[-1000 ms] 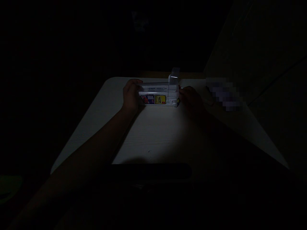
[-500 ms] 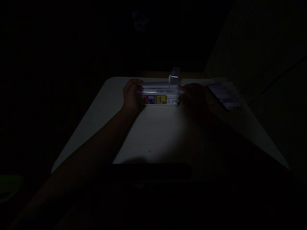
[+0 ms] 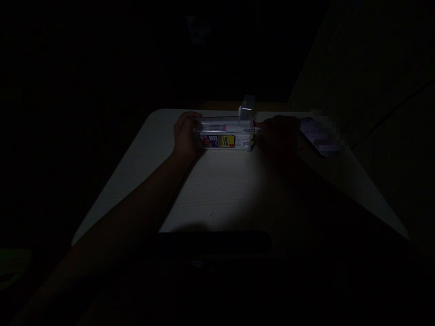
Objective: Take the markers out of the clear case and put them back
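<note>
A clear plastic pen case (image 3: 224,122) lies on its side on the white table, with a yellow and blue label (image 3: 217,141) facing me. Its see-through flap (image 3: 247,107) stands raised at the right end. Slim pale pens show dimly through the wall. My left hand (image 3: 185,135) is wrapped round the case's left end. At the open right end, my right hand (image 3: 278,133) is in deep shadow, its fingers closed on a slim pen (image 3: 258,129) that reaches out of the opening.
The white table (image 3: 217,181) has rounded corners and a dark bar along its near edge. A phone (image 3: 316,136), partly blurred out, lies at the right beyond my right hand. A dark cable (image 3: 390,111) runs at the far right. Everything around is very dark.
My right hand has shifted slightly right, away from the case's opening, and the pen in its fingers has moved with it. My left hand and the case have hardly moved.
</note>
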Action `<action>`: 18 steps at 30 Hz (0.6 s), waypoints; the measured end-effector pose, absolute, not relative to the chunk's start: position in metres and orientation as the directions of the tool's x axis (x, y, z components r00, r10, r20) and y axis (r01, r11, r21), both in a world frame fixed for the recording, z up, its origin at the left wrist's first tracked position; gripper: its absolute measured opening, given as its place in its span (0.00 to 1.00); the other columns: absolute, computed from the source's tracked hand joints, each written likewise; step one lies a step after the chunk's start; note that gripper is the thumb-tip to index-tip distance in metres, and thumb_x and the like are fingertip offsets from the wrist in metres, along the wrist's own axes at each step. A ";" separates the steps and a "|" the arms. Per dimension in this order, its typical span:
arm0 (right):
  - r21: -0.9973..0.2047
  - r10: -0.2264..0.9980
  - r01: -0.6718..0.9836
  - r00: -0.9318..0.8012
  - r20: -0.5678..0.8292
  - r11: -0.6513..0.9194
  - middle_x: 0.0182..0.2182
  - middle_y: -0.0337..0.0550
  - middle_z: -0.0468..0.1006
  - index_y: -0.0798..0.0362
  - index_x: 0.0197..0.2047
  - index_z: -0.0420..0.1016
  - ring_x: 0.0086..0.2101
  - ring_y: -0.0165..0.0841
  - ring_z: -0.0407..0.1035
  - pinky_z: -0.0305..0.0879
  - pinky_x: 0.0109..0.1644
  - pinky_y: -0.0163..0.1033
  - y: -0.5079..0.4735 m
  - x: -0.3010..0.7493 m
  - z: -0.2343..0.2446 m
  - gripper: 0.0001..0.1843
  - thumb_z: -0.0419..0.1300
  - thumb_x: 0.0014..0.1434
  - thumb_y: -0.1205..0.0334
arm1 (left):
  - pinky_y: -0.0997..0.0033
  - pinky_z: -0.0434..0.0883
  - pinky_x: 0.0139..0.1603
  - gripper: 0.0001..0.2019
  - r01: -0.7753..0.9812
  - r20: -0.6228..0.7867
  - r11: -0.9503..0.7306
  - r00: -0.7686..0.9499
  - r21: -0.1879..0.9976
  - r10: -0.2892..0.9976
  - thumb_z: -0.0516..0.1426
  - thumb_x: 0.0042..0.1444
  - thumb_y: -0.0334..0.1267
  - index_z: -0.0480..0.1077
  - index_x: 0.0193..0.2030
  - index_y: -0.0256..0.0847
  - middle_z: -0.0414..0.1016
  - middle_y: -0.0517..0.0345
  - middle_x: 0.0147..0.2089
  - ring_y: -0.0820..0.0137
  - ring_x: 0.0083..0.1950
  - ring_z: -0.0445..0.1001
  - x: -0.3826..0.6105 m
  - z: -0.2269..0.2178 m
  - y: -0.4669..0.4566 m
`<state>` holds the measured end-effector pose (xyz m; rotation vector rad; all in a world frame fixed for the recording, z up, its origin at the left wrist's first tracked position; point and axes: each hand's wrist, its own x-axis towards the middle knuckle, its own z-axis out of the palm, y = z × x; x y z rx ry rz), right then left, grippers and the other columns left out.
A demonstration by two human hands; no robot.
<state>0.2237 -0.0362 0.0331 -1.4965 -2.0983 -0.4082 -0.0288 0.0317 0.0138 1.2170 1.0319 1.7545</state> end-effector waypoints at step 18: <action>-0.091 0.858 0.944 -0.243 0.452 0.316 0.50 0.56 0.79 0.55 0.63 0.71 0.49 0.46 0.72 0.66 0.54 0.51 -0.039 0.213 0.038 0.24 0.50 0.66 0.63 | 0.69 0.61 0.27 0.08 -0.193 0.324 -0.380 -0.268 0.905 0.907 0.60 0.56 0.39 0.70 0.28 0.41 0.66 0.59 0.26 0.72 0.28 0.66 -0.026 0.017 0.031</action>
